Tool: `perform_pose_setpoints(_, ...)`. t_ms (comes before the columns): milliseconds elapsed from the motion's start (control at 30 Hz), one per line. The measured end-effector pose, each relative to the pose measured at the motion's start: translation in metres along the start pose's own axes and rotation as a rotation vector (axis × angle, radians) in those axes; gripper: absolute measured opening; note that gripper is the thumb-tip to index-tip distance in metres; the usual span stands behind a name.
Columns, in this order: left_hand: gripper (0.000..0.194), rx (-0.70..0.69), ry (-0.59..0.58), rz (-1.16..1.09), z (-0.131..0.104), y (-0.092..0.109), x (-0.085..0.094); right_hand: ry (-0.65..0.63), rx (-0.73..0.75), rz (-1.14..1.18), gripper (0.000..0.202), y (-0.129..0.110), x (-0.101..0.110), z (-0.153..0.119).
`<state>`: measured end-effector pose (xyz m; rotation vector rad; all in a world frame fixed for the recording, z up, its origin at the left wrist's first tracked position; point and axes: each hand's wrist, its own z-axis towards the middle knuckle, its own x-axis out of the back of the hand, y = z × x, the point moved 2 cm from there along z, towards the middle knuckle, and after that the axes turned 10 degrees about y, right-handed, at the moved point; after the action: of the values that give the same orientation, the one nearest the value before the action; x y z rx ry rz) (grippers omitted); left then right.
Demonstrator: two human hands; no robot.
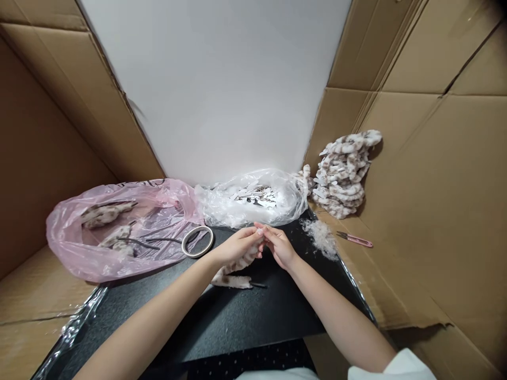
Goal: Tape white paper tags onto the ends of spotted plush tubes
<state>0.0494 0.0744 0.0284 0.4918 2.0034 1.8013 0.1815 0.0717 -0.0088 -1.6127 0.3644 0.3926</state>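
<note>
I held a fuzzy spotted strip [237, 264] over the middle of the black desk [222, 316], my left hand [240, 245] curled around its upper end and my right hand [279, 245] pinching that tip, fingertips of both hands touching. To do it well, I judged, I needed a firm left grip and small right-hand moves. The tape roll [197, 241] lay near the far-left edge, the pink snips [355, 239] beyond the right edge.

We saw a pink bag [71, 232] and a clear bag [222, 203]. The fuzzy strips [343, 174] were white with brown spots. The table [237, 311] was black. The little scissors [355, 239] were pink. The cardboard [435, 158] was brown, and the wall [222, 89] was white.
</note>
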Motion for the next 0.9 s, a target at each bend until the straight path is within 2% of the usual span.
perform_pose_setpoints(100, 0.043, 0.016, -0.011, -0.019, 0.005, 0.0, -0.006, 0.004, 0.019, 0.02, 0.046, -0.004, 0.001, 0.001)
perform_pose_setpoints(267, 0.047, 0.072, -0.024, -0.054, 0.001, -0.005, -0.003, -0.002, 0.035, 0.04, 0.046, -0.007, 0.003, 0.003)
perform_pose_setpoints(400, 0.048, 0.041, 0.037, -0.101, -0.001, 0.003, -0.001, -0.017, 0.049, 0.027, 0.047, -0.002, 0.001, 0.0)
perform_pose_setpoints(500, 0.047, -0.073, 0.152, -0.163, 0.0, 0.017, 0.002, -0.125, 0.06, -0.031, 0.047, 0.004, -0.015, -0.005)
perform_pose_setpoints(667, 0.045, -0.261, 0.306, -0.251, -0.008, 0.048, 0.006, -0.355, 0.005, -0.114, 0.042, 0.001, -0.062, -0.007)
perform_pose_setpoints(767, 0.043, -0.306, 0.357, -0.301, -0.019, 0.068, 0.01, -0.424, -0.03, -0.125, 0.045, -0.008, -0.082, -0.005)
perform_pose_setpoints(900, 0.039, -0.342, 0.429, -0.378, -0.032, 0.09, 0.02, -0.445, -0.056, -0.118, 0.045, -0.015, -0.091, -0.007)
